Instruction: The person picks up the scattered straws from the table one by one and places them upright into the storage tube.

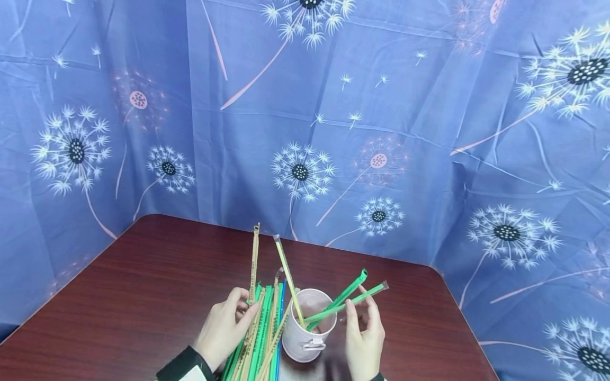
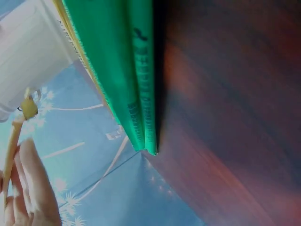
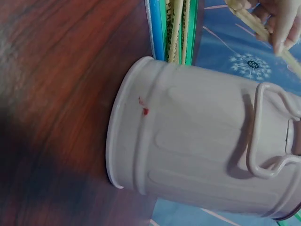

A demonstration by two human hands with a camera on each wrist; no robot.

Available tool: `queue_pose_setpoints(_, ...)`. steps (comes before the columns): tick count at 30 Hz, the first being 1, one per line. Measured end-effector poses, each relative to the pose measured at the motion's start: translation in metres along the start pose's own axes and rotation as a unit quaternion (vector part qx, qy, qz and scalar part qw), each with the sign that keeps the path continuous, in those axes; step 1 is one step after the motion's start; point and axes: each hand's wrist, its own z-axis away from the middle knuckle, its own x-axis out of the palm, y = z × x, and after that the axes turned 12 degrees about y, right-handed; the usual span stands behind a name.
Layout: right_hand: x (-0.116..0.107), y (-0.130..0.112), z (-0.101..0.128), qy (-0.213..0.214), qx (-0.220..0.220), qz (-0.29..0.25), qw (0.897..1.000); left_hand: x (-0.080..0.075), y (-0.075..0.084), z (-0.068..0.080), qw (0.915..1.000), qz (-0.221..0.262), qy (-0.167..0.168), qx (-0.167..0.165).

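Note:
My left hand pinches a long yellow wrapped straw, which stands nearly upright above a bundle of green, yellow and blue straws. A white cup with a small handle stands to the right of the bundle. Inside the cup lean a pale yellow straw and two green straws, tilted right. My right hand is beside the cup, thumb and fingers apart, at the outer part of the green straws; firm contact is unclear. The right wrist view shows the cup's side close up.
A dark red-brown wooden table lies under everything. Blue cloth with a dandelion print hangs behind it and along both sides. One yellow straw in the bundle slants toward the cup's rim.

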Motion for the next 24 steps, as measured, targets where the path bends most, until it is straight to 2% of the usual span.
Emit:
queue_pose_setpoints(3,-0.001,0.001,-0.001,0.003,0.012,0.005,1.000,0.001,0.001,0.000,0.9988,0.024,0.034,0.027)
queue_pose_setpoints(5,-0.001,0.001,-0.001,0.005,0.034,-0.010,0.999,0.001,0.001,0.000,0.9968,0.038,0.053,0.045)
queue_pose_setpoints(10,-0.001,-0.001,-0.004,0.023,0.098,-0.093,0.991,0.001,0.004,0.000,0.9919,0.045,0.083,0.085)
queue_pose_setpoints(12,-0.001,-0.002,-0.005,0.027,0.105,-0.132,0.985,0.001,0.005,0.000,0.9904,0.039,0.089,0.098)
queue_pose_setpoints(16,-0.002,-0.003,-0.003,0.018,0.094,-0.204,0.974,0.002,0.006,0.002,0.9885,0.025,0.086,0.122)
queue_pose_setpoints(18,-0.002,-0.005,-0.001,0.010,0.081,-0.221,0.972,0.002,0.006,0.002,0.9862,0.021,0.080,0.143)
queue_pose_setpoints(24,-0.002,-0.014,0.004,-0.035,0.031,-0.185,0.982,0.005,0.006,0.002,0.9693,0.007,0.084,0.231)
